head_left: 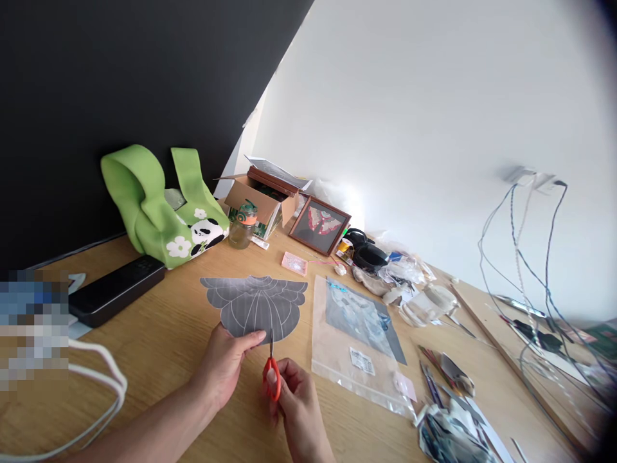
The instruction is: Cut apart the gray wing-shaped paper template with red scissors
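Hands (pixel 225 365) at lower edge of cutout (pixel 255 302)

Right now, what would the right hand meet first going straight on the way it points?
Its orange-handled scissors, held by the right hand, lead into the gray scalloped sheet; the blades overlap its near edge, though depth is unclear.

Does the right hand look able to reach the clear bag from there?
Probably yes: only bare table separates the right hand from the clear bag, though the orange scissors it holds may hinder grasping.
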The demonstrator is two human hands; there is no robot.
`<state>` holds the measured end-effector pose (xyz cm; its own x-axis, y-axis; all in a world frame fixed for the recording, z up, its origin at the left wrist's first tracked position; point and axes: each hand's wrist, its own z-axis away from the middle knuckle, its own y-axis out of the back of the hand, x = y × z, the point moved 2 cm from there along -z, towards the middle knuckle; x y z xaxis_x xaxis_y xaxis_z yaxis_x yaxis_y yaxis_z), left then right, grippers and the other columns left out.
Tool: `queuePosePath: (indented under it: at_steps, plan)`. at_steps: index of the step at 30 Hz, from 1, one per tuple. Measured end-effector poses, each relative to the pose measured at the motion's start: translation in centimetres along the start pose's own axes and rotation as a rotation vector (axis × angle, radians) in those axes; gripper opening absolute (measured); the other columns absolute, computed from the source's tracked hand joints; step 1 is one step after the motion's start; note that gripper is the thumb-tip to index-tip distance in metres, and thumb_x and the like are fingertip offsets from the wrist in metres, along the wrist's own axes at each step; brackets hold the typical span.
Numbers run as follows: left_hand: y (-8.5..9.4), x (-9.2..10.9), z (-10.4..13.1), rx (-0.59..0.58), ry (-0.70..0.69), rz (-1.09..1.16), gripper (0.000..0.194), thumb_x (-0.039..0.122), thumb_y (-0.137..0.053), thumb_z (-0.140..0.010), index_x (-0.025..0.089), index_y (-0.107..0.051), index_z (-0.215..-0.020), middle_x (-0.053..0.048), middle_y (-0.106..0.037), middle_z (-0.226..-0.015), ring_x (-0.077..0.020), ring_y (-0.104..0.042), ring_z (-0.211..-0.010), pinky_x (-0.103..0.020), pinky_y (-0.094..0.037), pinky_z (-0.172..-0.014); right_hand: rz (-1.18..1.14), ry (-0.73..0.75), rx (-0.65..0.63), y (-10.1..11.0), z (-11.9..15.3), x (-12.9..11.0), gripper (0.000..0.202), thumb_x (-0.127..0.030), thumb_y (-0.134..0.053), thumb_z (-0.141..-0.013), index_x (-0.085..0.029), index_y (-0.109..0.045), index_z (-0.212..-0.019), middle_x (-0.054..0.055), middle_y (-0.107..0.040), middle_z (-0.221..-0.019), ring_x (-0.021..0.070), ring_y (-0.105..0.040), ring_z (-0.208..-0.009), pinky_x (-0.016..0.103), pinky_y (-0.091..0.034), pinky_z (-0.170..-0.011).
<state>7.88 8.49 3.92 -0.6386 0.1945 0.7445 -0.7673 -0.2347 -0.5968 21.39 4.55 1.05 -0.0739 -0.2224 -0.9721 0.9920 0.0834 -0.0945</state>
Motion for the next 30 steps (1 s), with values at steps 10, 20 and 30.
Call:
queuePosePath:
  at_steps: [10, 20, 30]
  plan:
    - [0.03, 0.00, -0.04, -0.011, 0.001, 0.003, 0.035, 0.018, -0.085, -0.054, 0.019, -0.073, -0.086, -0.005, -0.076, -0.088, -0.0201, -0.067, -0.085, -0.030, -0.051, -0.079, -0.018, 0.008, -0.007, 0.04, -0.04, 0.14, 0.048, -0.059, -0.074, -0.072, -0.015, -0.053, -0.070, -0.005, -0.051, -0.060, 0.0037, -0.037, -0.043, 0.017, -0.030, -0.039]
    - [0.05, -0.08, -0.10, -0.023, -0.008, -0.015, 0.042, 0.018, -0.085, -0.054, 0.016, -0.072, -0.094, -0.007, -0.076, -0.095, -0.0223, -0.068, -0.093, -0.032, -0.050, -0.086, -0.005, 0.001, -0.014, 0.19, -0.09, 0.35, 0.046, -0.057, -0.072, -0.075, -0.015, -0.054, -0.074, -0.003, -0.054, -0.063, 0.0042, -0.039, -0.044, 0.017, -0.032, -0.040]
    - [0.23, -0.15, -0.27, -0.023, -0.035, -0.060, 0.039, 0.019, -0.082, -0.058, 0.019, -0.071, -0.094, -0.007, -0.076, -0.097, -0.0243, -0.067, -0.098, -0.036, -0.048, -0.092, -0.006, 0.008, -0.015, 0.14, -0.03, 0.21, 0.047, -0.058, -0.073, -0.074, -0.015, -0.053, -0.072, -0.004, -0.050, -0.062, 0.0038, -0.037, -0.044, 0.017, -0.031, -0.039]
